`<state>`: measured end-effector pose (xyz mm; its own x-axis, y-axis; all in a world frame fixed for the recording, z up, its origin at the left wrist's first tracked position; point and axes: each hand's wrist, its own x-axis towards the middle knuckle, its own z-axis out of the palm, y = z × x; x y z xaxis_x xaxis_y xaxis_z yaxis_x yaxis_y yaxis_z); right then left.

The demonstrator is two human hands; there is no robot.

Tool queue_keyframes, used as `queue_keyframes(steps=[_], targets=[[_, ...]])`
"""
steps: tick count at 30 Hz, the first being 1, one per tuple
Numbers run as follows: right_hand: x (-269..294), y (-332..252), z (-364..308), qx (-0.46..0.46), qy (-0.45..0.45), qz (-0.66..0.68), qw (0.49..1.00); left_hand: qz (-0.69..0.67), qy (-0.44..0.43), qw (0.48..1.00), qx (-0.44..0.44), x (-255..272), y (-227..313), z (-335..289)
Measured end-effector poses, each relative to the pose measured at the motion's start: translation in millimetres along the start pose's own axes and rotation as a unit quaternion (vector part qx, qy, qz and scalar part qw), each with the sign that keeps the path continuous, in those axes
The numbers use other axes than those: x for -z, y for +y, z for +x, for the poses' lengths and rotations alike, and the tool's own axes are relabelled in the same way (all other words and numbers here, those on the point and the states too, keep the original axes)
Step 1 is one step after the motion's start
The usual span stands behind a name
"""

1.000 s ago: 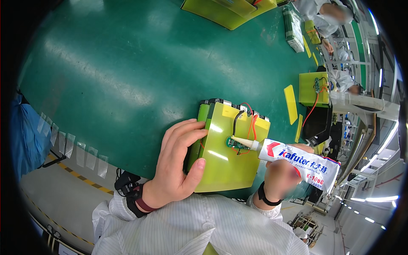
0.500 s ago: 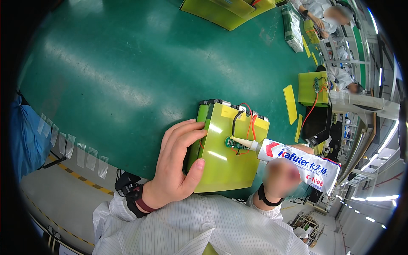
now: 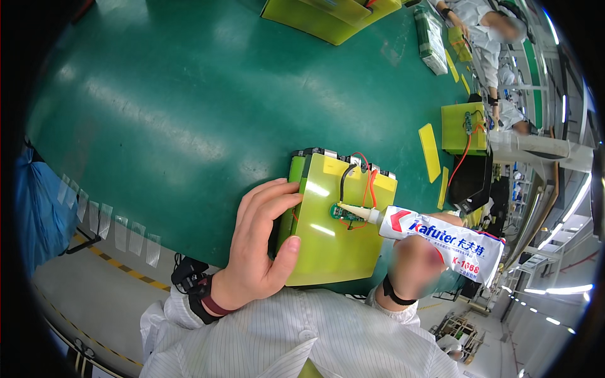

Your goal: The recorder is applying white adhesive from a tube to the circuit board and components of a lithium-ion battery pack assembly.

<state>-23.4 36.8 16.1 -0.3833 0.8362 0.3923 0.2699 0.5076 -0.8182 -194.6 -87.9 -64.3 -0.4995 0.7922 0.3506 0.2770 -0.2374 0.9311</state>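
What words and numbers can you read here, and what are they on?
I won't copy out printed words, but here's where they are:
White tube in the right hand: big blue lettering and a red code with numbers.
Same tube, thin lines: too small to read.
Small green circuit board: any print is too small to read.

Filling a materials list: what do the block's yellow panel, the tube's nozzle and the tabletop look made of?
Yellow panel: glossy plastic or resin laminate sheet, by its sharp light streaks.
Nozzle: probably moulded plastic, off-white, fairly matte, by its smooth taper.
Tabletop: satin green surface, perhaps rubber or vinyl, by its soft, blurred reflections; a coating possible.
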Motion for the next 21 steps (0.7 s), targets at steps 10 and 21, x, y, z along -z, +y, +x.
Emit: queue_keyframes(steps=[10,21], targets=[[-5,-8,6,-0.053,0.029,0.042,0.997,0.004,0.002,1.0,0.001,-1,1,1],[-4,8,9,-0.019,0.001,0.049,0.999,0.007,0.0,1.0,0.008,-2,1,0]])
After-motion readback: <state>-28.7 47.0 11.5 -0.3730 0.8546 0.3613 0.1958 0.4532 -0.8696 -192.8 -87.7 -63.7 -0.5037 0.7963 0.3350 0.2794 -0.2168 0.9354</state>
